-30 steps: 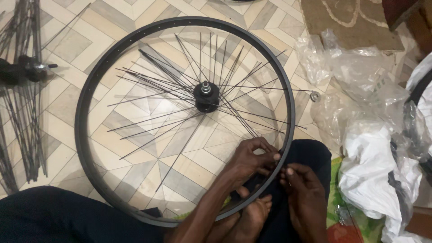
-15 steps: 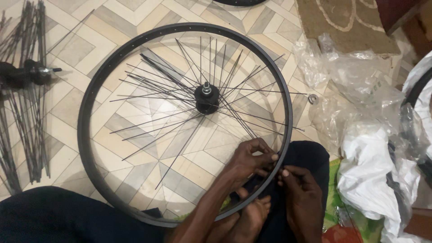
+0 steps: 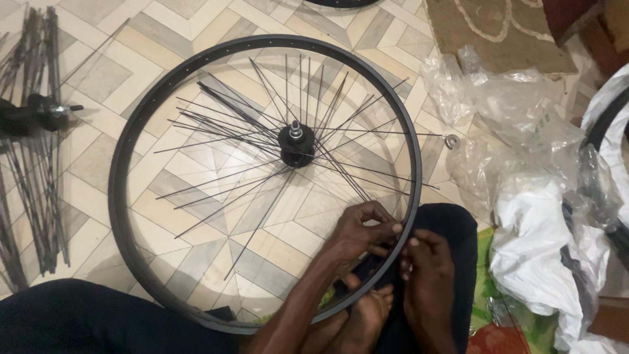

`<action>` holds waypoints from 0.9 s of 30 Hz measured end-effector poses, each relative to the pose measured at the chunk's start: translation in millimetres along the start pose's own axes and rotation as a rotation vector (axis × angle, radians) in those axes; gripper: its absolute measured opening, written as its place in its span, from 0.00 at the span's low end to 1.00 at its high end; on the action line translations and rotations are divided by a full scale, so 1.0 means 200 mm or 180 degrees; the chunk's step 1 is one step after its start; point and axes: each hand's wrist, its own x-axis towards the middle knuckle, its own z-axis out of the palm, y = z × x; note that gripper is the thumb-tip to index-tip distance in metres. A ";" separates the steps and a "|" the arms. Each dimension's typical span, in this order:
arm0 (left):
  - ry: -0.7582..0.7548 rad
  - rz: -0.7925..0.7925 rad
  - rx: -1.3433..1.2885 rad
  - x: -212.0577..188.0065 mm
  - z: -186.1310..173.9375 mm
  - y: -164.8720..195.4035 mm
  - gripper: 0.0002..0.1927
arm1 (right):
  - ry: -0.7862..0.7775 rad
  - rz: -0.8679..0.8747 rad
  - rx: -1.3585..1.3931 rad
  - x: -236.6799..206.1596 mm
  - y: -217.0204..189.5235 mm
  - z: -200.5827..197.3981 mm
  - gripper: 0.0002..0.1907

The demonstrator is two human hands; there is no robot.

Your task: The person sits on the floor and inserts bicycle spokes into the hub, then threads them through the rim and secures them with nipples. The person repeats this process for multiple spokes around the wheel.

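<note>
Spoke lacing underway: left hand (image 3: 360, 236) & right hand (image 3: 424, 275) pinch a spoke end at black rim (image 3: 124, 164). Next likely needs seating it in a rim hole; hub (image 3: 296, 144) spokes mostly loose.

floor: beige and grey geometric-patterned tiled floor (image 3: 164, 39), glossy
mat: brown woven mat (image 3: 498, 33) at top right
light: soft, even

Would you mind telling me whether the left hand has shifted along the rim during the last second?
No: the left hand stays at the rim, near the knee.
</note>
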 end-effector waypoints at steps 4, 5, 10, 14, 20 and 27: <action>0.0006 -0.0010 -0.0039 0.01 0.00 -0.01 0.14 | -0.0002 0.0072 -0.0547 -0.02 -0.03 0.01 0.19; 0.0010 -0.0017 -0.0063 0.02 -0.01 -0.01 0.14 | 0.0015 0.0150 -0.0498 -0.02 -0.04 0.00 0.19; -0.0033 -0.0004 -0.0090 0.02 -0.01 -0.04 0.14 | 0.0065 0.0049 -0.0050 0.00 -0.01 -0.02 0.11; -0.0060 0.0302 -0.0045 0.01 -0.01 -0.03 0.15 | 0.0166 0.0231 -0.0397 0.03 0.01 -0.03 0.13; 0.1718 0.1440 0.1330 -0.02 0.00 0.08 0.17 | 0.0127 -0.0058 -0.0500 0.02 0.07 -0.04 0.12; 0.3226 0.2348 0.3360 -0.09 -0.15 0.16 0.17 | -0.0456 0.0355 -0.1150 0.07 0.11 -0.11 0.22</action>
